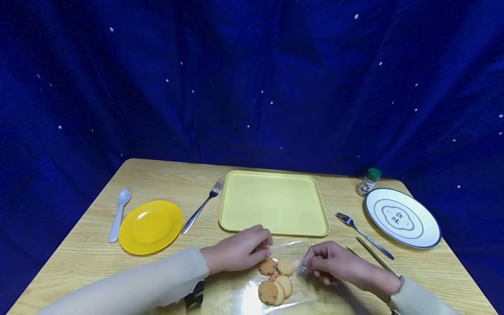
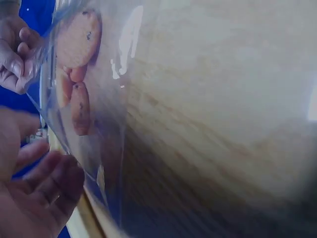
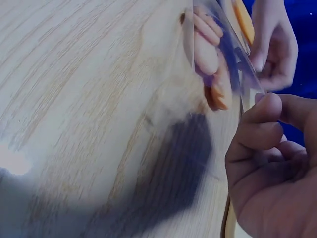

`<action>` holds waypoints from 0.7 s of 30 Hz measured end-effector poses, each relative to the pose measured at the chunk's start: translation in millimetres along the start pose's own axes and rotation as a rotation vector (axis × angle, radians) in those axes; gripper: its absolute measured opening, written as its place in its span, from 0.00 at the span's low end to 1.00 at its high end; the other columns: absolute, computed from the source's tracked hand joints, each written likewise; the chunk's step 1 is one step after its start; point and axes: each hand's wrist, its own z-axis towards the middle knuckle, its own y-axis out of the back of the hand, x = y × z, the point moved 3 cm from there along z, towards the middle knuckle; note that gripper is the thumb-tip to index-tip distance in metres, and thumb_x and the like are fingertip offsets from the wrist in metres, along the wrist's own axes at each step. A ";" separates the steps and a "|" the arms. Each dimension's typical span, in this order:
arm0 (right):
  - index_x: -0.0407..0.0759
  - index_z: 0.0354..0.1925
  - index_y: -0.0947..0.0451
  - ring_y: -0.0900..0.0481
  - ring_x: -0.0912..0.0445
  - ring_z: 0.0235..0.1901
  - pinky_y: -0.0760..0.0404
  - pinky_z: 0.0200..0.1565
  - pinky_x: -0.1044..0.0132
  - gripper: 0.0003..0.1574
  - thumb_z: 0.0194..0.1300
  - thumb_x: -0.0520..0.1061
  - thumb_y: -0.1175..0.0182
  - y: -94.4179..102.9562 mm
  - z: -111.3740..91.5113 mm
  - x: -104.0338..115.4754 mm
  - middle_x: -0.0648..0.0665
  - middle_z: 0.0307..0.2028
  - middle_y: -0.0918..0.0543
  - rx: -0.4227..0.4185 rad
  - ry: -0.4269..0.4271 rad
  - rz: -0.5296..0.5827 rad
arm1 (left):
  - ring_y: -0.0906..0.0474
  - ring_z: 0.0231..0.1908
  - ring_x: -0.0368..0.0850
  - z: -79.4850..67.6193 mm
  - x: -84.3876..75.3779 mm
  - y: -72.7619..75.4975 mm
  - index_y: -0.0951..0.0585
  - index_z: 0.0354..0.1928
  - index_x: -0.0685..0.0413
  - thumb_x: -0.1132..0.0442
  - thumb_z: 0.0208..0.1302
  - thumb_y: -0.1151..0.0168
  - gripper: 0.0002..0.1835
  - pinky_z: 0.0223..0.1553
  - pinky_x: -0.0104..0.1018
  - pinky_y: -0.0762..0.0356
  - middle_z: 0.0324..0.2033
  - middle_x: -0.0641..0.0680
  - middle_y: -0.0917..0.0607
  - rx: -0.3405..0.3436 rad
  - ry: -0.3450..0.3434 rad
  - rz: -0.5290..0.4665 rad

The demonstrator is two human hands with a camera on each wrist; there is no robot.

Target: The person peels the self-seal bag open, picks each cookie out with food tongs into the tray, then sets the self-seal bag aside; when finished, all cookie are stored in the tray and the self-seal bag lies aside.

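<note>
Right hand (image 1: 334, 264): thumb and fingertips pinching the edge of the clear bag (image 1: 302, 288). Left hand (image 1: 242, 249): thumb and fingers apart, loosely bent near the bag's far edge; no pinch visible, can't tell if it touches the film. Cookies (image 1: 268, 292) bunched mid-bag; bag sits on the near part of the desk (image 1: 82, 258), just off the near edge of the yellow tray (image 1: 271, 203).

My read: step is working the bag edge. Best to hold the right pinch light, take the opposite ply with the left, part slowly sideways. A yank could tear thin film or spill cookies. Mind the tongs (image 1: 376, 256) by the right wrist.

Outward: yellow plate (image 1: 151, 227) toward desk's left edge, white plate (image 1: 411, 229) at its right.
</note>
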 end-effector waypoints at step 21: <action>0.19 0.42 0.36 0.29 0.65 0.20 0.28 0.24 0.73 0.27 0.71 0.48 0.46 -3.1 -2.9 9.7 0.56 0.23 0.27 0.002 0.045 0.092 | 0.31 0.34 0.32 -36.7 -19.5 -5.0 0.22 0.33 0.39 0.50 0.65 0.40 0.05 0.35 0.26 0.35 0.31 0.37 0.22 -0.145 -0.026 0.356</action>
